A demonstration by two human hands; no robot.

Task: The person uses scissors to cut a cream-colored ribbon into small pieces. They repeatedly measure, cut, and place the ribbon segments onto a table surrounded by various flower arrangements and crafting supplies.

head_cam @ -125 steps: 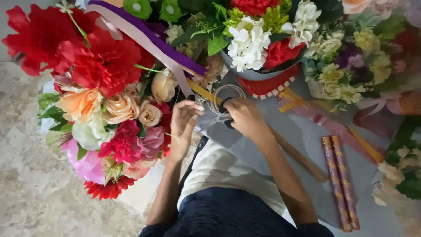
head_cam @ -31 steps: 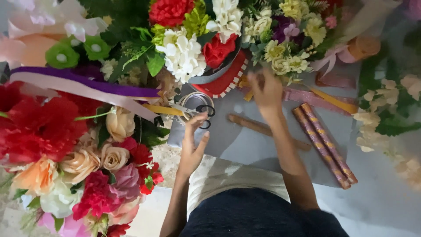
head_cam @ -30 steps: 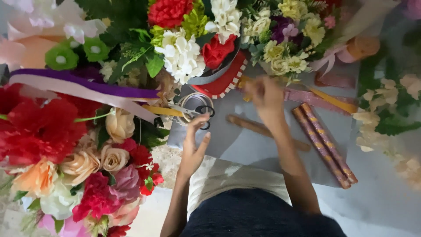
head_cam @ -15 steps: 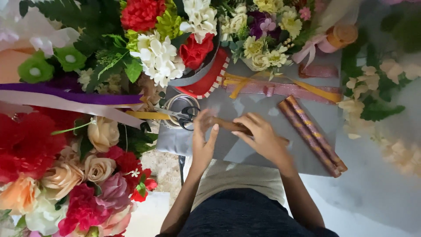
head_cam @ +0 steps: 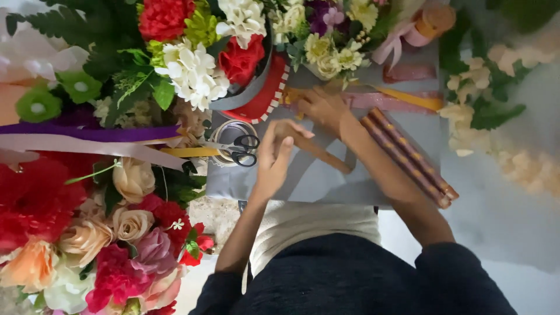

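My left hand [head_cam: 275, 156] lies flat with its fingers apart on a grey paper sheet [head_cam: 326, 184], its fingertips at the near end of a brown wooden stick [head_cam: 319, 154]. Just left of it, black-handled scissors [head_cam: 238, 149] rest on a clear tape ring [head_cam: 228, 133]. My right hand [head_cam: 322, 108] reaches further out, fingers curled over a yellow ribbon [head_cam: 408, 100] and a pink ribbon [head_cam: 373, 102] at the sheet's far edge. Whether it grips them is hidden.
Two long patterned paper rolls [head_cam: 408, 157] lie to the right of my forearm. Artificial flower bunches crowd the left [head_cam: 116, 233] and the far side [head_cam: 192, 64]. Purple and pale ribbons [head_cam: 87, 137] stretch in from the left. White blossoms [head_cam: 472, 111] lie at right.
My right hand has left the wooden stick and moved forward to the ribbons. My left hand has stayed by the stick and scissors.
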